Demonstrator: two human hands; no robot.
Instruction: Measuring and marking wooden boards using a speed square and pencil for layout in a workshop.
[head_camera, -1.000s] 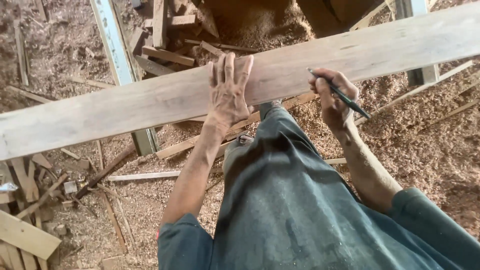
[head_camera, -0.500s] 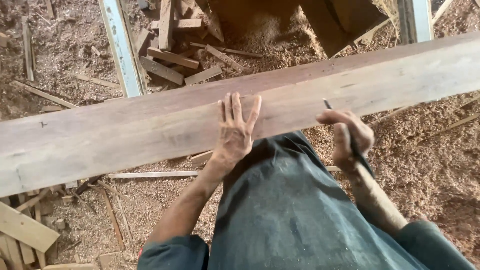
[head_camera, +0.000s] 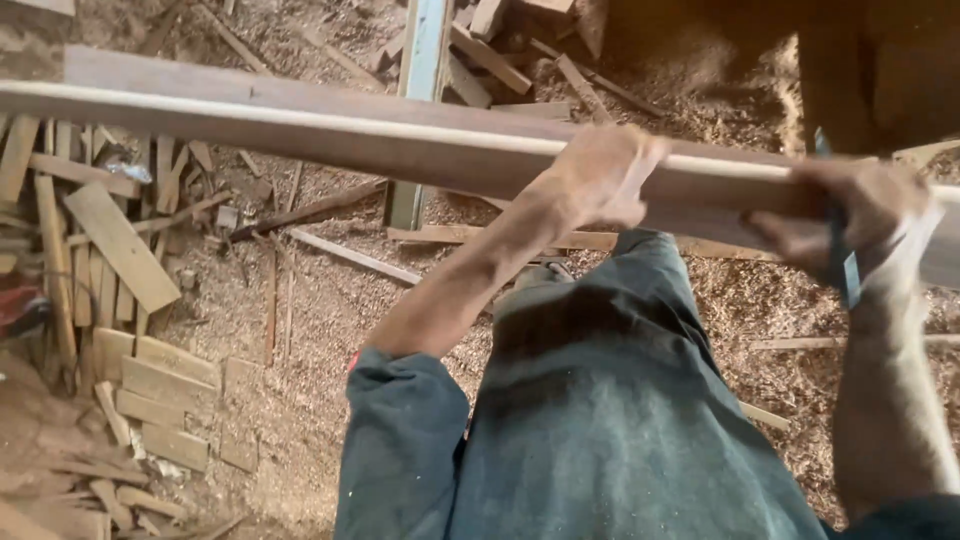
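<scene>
In the head view, a long wooden plank (head_camera: 330, 135) is seen stretching from the upper left to the right edge of the frame, tilted onto its edge. It is gripped at centre by the left hand (head_camera: 600, 180), fingers curled over the top edge, and at right by the right hand (head_camera: 850, 225), fingers clamped on it together with a pencil (head_camera: 838, 250) (blurred). The plank is judged stiff, heavy and splintery; it is best held spread apart, above the sawdust-strewn floor (head_camera: 310, 330).
</scene>
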